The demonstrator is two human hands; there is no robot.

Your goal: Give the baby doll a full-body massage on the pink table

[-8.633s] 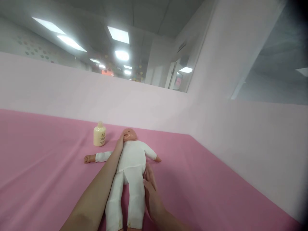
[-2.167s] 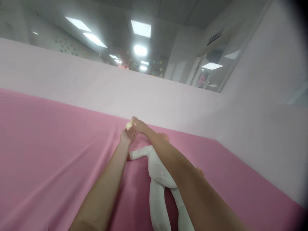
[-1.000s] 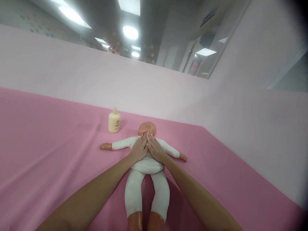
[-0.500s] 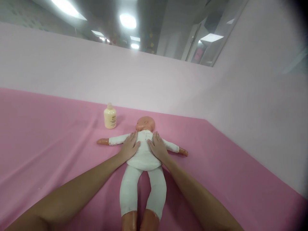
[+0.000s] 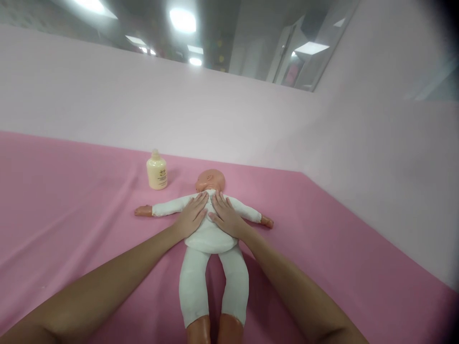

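Note:
A baby doll (image 5: 211,241) with a white cloth body lies stretched out on a pink sheet, its arms spread to both sides and its head turned to the left. My left hand (image 5: 191,215) rests flat on the left of its upper back or chest; which side faces up I cannot tell for sure. Opposite it, my right hand (image 5: 225,215) lies flat on the right of the torso. Both hands have their fingers stretched toward the doll's neck. The doll's feet are cut off by the lower edge of the view.
A pale yellow bottle (image 5: 157,173) with dark print stands left of the doll's head. The pink sheet (image 5: 71,191) has a few creases and meets a white wall (image 5: 215,119) behind and on the right. A mirror or window (image 5: 244,43) reflects ceiling lights.
Both hands have moved inward on the torso, so their fingertips are now close together below the neck. The view has shifted slightly, with the bottle and doll's head a little further left.

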